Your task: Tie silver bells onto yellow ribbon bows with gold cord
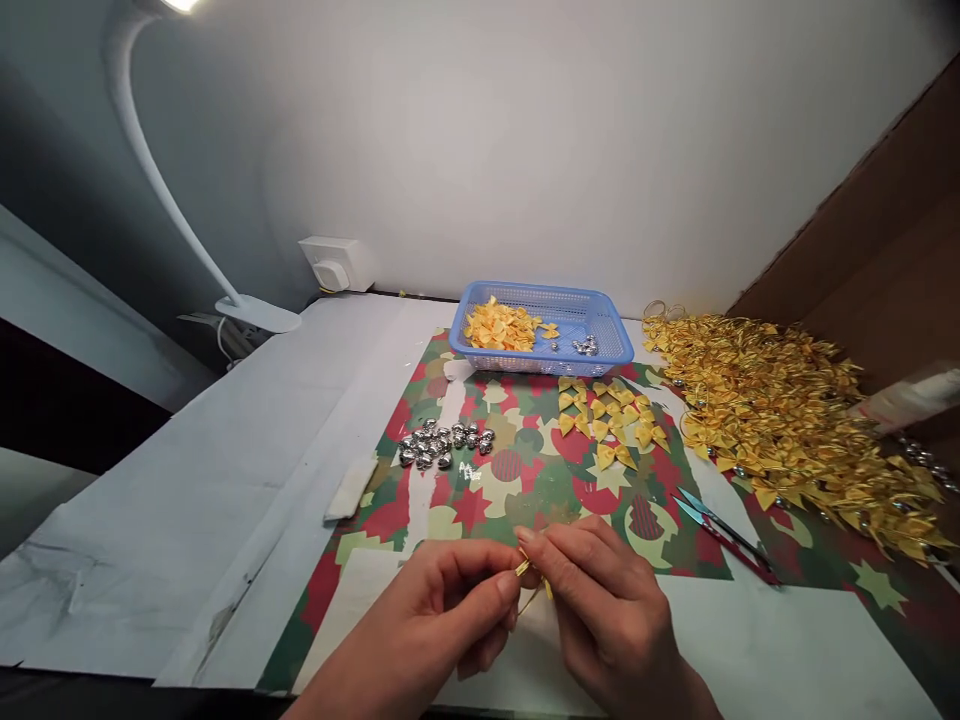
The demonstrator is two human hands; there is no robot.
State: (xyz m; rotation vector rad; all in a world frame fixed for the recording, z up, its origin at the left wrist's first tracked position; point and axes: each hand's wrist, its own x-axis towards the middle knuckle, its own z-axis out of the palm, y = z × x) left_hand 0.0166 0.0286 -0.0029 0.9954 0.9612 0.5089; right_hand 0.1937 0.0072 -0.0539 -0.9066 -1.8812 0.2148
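Close together at the front edge of the table, my left hand point(442, 605) and my right hand point(611, 600) are both closed in a pinch. Between the fingertips runs a thin gold cord point(523, 567), with a loose strand hanging below. The fingers hide most of what is held, so I cannot tell whether a bow or bell is on the cord. Beyond my hands lie small silver jingle bells point(431, 445) on the left and several yellow ribbon bows point(615, 457) on the right. Thread snips point(724, 535) rest to the right of my right hand.
A blue plastic basket point(480, 358) at the back holds yellow bows and a few bells. A large heap of gold bows with cords point(787, 420) covers the right side. A white clip lamp point(259, 313) stands at left; a folded white pad point(351, 490) lies nearer.
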